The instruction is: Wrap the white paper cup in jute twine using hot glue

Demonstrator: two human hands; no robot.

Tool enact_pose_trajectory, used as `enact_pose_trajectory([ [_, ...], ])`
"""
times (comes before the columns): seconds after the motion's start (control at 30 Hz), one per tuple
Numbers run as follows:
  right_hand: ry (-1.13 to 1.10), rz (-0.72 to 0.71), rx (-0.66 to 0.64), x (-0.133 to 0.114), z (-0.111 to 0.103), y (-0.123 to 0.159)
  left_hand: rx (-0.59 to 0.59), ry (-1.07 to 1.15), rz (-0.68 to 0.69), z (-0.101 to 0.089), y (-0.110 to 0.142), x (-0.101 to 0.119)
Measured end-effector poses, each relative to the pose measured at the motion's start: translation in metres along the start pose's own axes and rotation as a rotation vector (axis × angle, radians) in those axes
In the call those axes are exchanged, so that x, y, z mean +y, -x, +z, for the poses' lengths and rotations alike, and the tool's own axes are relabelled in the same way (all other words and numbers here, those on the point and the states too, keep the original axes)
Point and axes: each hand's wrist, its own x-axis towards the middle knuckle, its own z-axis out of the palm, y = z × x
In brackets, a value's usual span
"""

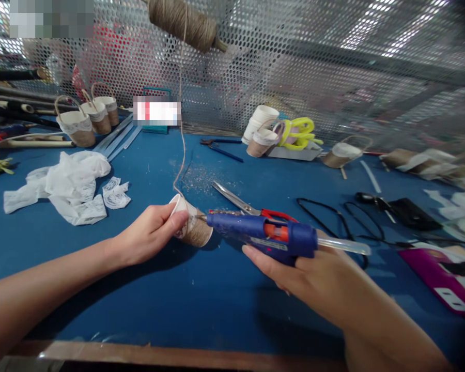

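My left hand (155,232) is closed around a small paper cup (196,232), which is tilted on its side and wrapped in brown burlap with white lace at the rim. A thin twine (183,144) runs down from a spool (184,23) to the cup's rim near my thumb. In my right hand (306,274) is a blue hot glue gun (251,230) with a clear glue stick out of its back end. Its nozzle points left and meets the cup's side, though I cannot tell if it touches. Red-handled scissors (236,199) lie open just behind the gun.
White lace fabric (67,186) lies at left, with finished handled cups (75,126) behind it. Blue-handled pliers (222,147), stacked white cups (259,124) and yellow pipe cleaners (300,132) stand near the mesh wall. Black cord (325,212) and a purple packet (434,279) are at right.
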Motion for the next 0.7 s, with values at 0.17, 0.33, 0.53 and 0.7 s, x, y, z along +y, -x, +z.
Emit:
enact_pose_trajectory([
  [0.17, -0.064, 0.016, -0.016, -0.0046, -0.0027, -0.0038, 0.008, -0.007, 0.006, -0.0002, -0.0002, 0.0004],
  [0.33, 0.059, -0.049, -0.031, -0.0008, -0.0012, -0.0014, -0.004, 0.003, 0.0, 0.0001, -0.0002, 0.0002],
  [0.53, 0.074, -0.133, -0.012, 0.0013, -0.0009, 0.0014, -0.01, 0.046, 0.003, 0.0002, -0.0004, -0.0008],
  [0.7, -0.017, -0.011, -0.019, -0.0023, -0.0009, 0.0005, 0.004, 0.064, -0.001, 0.0007, -0.0003, -0.0024],
])
